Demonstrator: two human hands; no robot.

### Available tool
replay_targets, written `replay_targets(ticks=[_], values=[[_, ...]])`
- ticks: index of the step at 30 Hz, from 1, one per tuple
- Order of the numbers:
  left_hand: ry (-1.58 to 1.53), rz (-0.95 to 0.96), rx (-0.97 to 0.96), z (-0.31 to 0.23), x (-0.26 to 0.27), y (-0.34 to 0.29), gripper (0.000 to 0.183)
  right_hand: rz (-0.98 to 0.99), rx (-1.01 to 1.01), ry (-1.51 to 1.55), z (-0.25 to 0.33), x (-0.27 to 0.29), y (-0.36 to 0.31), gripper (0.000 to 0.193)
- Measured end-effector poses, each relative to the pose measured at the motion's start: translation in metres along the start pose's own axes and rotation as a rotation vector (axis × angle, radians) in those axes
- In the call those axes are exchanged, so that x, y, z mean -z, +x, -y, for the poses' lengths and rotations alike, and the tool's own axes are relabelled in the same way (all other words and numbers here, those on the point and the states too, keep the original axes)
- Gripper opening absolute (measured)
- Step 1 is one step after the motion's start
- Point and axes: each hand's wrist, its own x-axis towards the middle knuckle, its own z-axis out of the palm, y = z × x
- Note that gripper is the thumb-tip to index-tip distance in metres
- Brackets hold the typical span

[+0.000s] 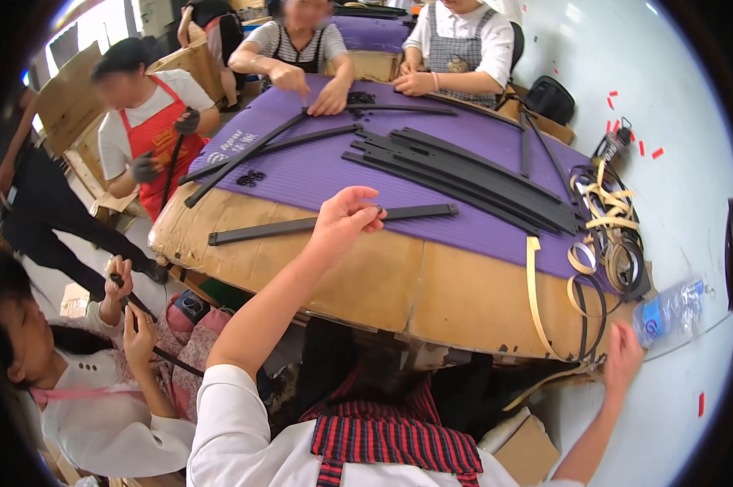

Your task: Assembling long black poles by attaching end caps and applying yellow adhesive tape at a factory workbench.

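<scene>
Co-worker at lower left: both hands [141, 337] are on a thin black strip [175, 359], which slopes down to the right.
Co-worker in red apron: dark-gloved hands [147, 168] hold a black length [172, 170] nearly upright.
Counter: cardboard-covered [464, 280], with a ribbed purple mat [293, 185] over its far part.
Slanted bars: two black bars [248, 156] run from near left to far right on the mat.
Black bits: a small pile [251, 178] on the mat, just beside the slanted bars.
Lone bar: a flat black bar [289, 226] at the near edge of the mat; its long axis runs left to right, the right end slightly farther away, the middle hidden behind the left hand.
Left hand: raised over the lone bar [350, 215], grip pinching a small dark piece [379, 209] between thumb and fingers; the piece is too small to show its axis.
Stacked bars: parallel black bars [464, 174], long axes from far left to near right.
Tapes: cream and black coils [614, 221] heaped at the right end.
Right hand: below the coils [624, 357], fingers curled upward; cannot tell whether the grip has anything.
Bottle: clear plastic [683, 308], just beside the right hand, tilted.
</scene>
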Motion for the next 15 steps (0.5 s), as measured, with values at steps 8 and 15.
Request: replay_targets(ticks=[8,15], values=[[-0.092,0.138,0.131,-0.005,-0.041,0.006,0.022,0.231,0.728,0.573,0.201,-0.148,0.045,0.010],[-0.009,0.130,0.062,0.003,-0.047,0.036,0.022,0.337,0.546,0.865,0.221,-0.234,0.079,0.010]])
